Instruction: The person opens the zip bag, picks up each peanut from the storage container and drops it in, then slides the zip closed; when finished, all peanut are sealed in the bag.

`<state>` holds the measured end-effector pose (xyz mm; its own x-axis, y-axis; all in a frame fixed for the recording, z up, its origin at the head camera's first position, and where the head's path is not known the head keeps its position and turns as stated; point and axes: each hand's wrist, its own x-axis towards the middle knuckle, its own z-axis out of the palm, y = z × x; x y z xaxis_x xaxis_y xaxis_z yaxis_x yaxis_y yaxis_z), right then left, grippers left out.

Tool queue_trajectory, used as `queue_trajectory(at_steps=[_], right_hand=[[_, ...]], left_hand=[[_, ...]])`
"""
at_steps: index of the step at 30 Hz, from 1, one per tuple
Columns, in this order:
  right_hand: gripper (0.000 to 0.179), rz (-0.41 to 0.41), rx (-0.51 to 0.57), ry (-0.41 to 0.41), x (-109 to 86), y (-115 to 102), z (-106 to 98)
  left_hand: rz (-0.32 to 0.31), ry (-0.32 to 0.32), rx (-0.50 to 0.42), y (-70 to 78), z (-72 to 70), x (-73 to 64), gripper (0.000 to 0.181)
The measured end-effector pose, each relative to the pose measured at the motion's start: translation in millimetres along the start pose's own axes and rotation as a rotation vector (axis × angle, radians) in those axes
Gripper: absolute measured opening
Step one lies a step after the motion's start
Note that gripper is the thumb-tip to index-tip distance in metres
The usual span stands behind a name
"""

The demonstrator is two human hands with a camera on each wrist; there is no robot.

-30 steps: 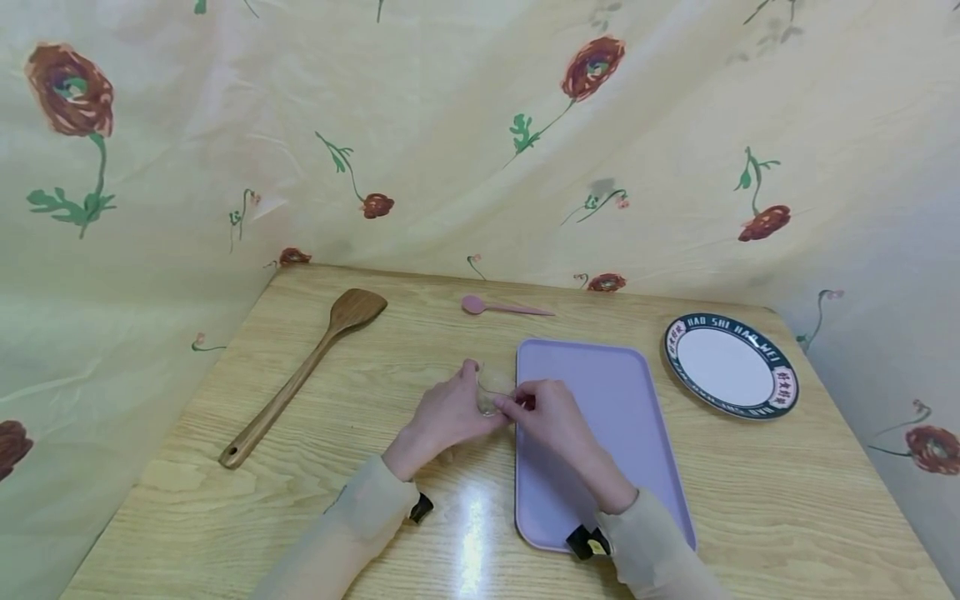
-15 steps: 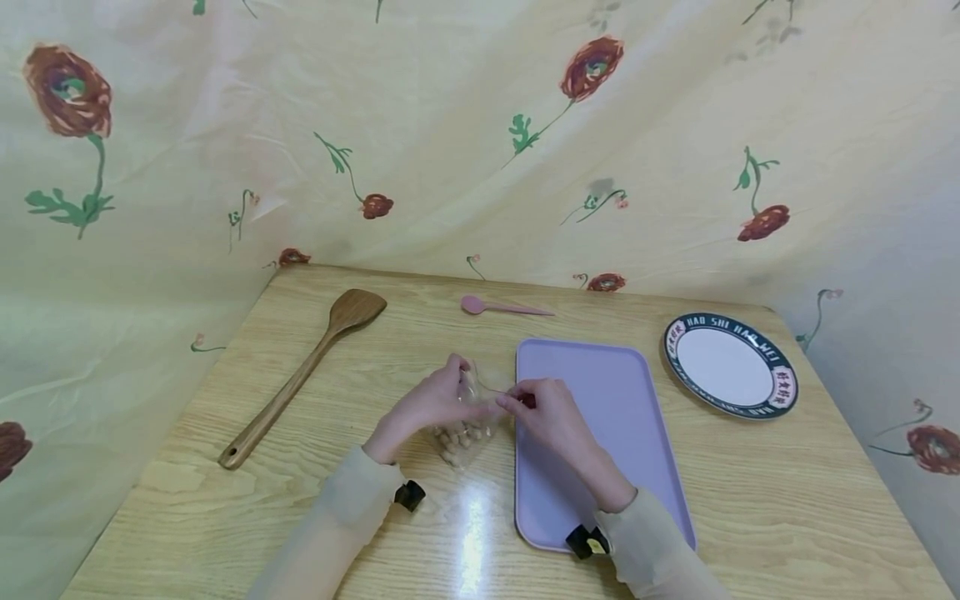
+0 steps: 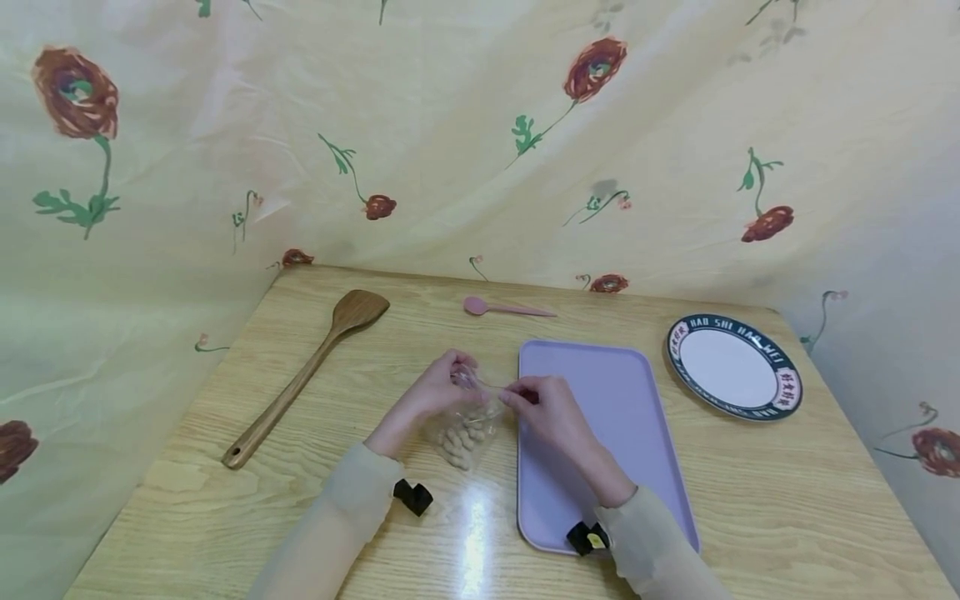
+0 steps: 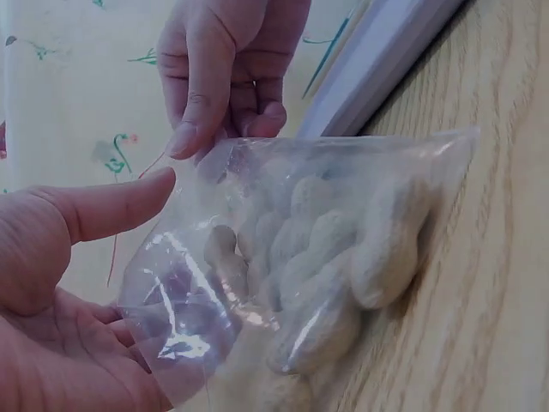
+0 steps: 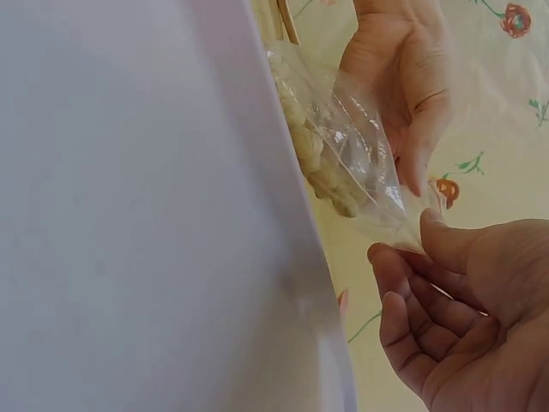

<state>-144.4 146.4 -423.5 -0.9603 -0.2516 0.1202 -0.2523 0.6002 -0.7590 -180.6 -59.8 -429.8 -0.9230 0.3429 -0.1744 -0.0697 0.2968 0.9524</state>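
A clear plastic bag [image 3: 463,435] of unshelled peanuts [image 4: 326,249] hangs low over the table, left of the lilac tray. My left hand [image 3: 435,392] holds it near the top; in the left wrist view the fingers lie behind the plastic and the thumb [image 4: 129,206] reaches to its edge. With thumb and forefinger, my right hand [image 3: 551,412] pinches the bag's upper right corner, above the tray's left edge. A thin reddish line runs along the bag's mouth. The right wrist view shows the pinch [image 5: 420,236] closely. Some left fingertips are hidden or blurred through the plastic.
The lilac tray [image 3: 600,467] lies beneath my right forearm. A wooden spatula [image 3: 307,371] lies to the left and a pink spoon [image 3: 510,309] at the back. On the right is a white plate [image 3: 723,367] with a dark lettered rim. A flowered cloth hangs behind.
My left hand has moved left and slightly up, away from the right hand. The bag of peanuts, mostly hidden before, now shows below it. My right hand stays nearly in place, still pinching the corner.
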Motion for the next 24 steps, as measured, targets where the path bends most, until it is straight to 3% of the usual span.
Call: queue_trajectory(at_steps=[4,13,18,24], right_hand=[[0.01,-0.007,0.048,0.017,4.8,3,2],[0.01,-0.005,0.106,0.092,14.5,7,8],[0.014,0.067,0.194,0.071,14.9,8,10],[0.016,0.147,0.322,0.079,12.8,10,8]], left_hand=[[-0.032,-0.009,-0.075,-0.3,-0.9,0.2,0.048],[-0.07,0.044,-0.217,-1.9,-1.0,0.7,0.034],[-0.079,0.036,-0.203,0.1,1.8,-0.1,0.033],[-0.082,0.073,-0.215,-1.4,3.5,-0.1,0.028]])
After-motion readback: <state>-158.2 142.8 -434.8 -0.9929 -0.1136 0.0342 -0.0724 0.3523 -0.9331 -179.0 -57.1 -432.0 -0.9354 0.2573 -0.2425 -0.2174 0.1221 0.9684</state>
